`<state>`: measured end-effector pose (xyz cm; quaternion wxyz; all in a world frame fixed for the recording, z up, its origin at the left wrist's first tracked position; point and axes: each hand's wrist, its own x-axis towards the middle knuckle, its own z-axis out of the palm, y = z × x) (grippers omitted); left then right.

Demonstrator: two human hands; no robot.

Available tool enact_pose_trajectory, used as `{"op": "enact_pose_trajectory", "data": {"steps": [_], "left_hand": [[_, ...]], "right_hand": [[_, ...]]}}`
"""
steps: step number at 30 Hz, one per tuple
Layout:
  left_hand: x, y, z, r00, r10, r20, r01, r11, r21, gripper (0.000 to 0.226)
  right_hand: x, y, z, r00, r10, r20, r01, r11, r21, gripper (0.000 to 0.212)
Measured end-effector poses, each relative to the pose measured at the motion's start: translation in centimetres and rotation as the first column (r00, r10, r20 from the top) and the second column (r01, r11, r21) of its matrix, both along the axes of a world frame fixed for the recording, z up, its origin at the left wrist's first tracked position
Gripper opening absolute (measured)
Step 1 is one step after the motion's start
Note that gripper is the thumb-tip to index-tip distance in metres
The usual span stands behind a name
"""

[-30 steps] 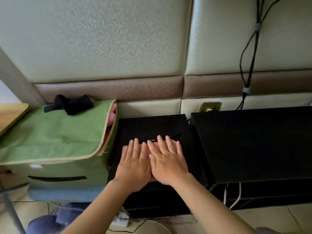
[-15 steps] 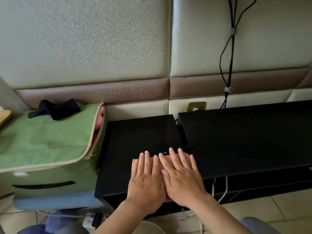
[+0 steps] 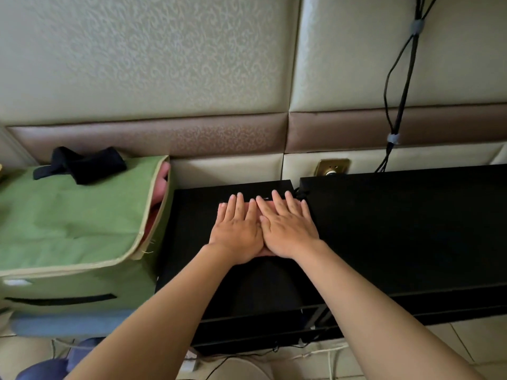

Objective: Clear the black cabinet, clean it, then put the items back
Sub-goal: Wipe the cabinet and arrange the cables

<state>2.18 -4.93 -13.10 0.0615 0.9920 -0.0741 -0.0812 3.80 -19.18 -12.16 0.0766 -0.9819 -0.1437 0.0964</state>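
The small black cabinet [image 3: 192, 223] stands against the padded wall, its top bare apart from my hands. My left hand [image 3: 236, 234] and my right hand [image 3: 288, 231] lie side by side, fingers straight, pressing a pink cloth [image 3: 251, 208] flat onto the cabinet top near its back edge. Only slivers of the cloth show between and under the fingers. A wider black cabinet [image 3: 406, 229] adjoins on the right, slightly higher.
A green fabric storage box [image 3: 71, 229] with a black strap [image 3: 82, 163] on top stands left of the cabinet. Black cables [image 3: 397, 86] hang down the wall to a brass socket [image 3: 332, 167]. White cords and a power strip [image 3: 189, 364] lie on the floor below.
Both hands have slid the pink cloth from the front of the cabinet top back toward the wall. Half a second ago they were near the front right edge.
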Motion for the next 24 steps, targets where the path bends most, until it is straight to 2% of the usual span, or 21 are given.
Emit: {"op": "enact_pose_trajectory", "data": {"steps": [10,17,24], "left_hand": [[6.5,1.2,-0.4,0.998,0.033,0.054,-0.033,0.999,0.004,0.086],[5.1,1.3,0.0,0.999,0.024,0.027,-0.025,0.998,0.049,0.105],[-2.4,1.5,-0.4,0.999,0.018,0.043,-0.019,1.0,0.015,0.077]], "right_hand": [[6.9,1.5,-0.7,0.999,-0.02,0.025,0.02,1.0,-0.013,0.056],[5.8,1.7,-0.4,0.999,-0.034,0.021,0.034,0.999,-0.008,0.055],[-2.0,1.3,-0.1,1.0,0.016,0.011,-0.015,1.0,-0.022,0.054]]}}
